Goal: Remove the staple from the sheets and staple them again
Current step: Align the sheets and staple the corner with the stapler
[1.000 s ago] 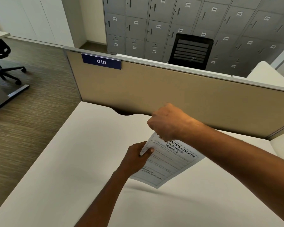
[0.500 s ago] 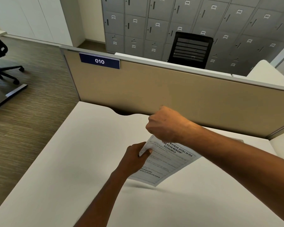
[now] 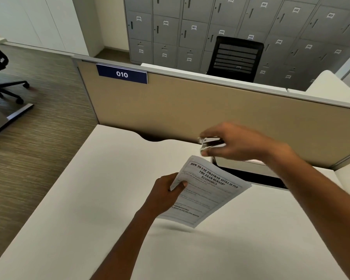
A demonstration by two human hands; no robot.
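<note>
My left hand (image 3: 166, 196) grips the printed sheets (image 3: 208, 191) by their left edge, thumb on top, and holds them tilted above the white desk (image 3: 79, 209). My right hand (image 3: 234, 142) is above and to the right of the sheets' top corner, clear of the paper. Its fingers are curled round a small dark and silver stapler (image 3: 211, 142), blurred by motion. No staple is visible on the sheets.
A tan partition (image 3: 190, 110) with a blue "010" label (image 3: 122, 74) closes off the desk's far side. An open cable flap (image 3: 249, 170) sits in the desk under my right wrist. Grey lockers and a black chair (image 3: 235, 57) stand behind.
My right hand has lifted off the sheets' top corner and moved up and to the right, so the stapler in it now shows. The left hand still holds the sheets.
</note>
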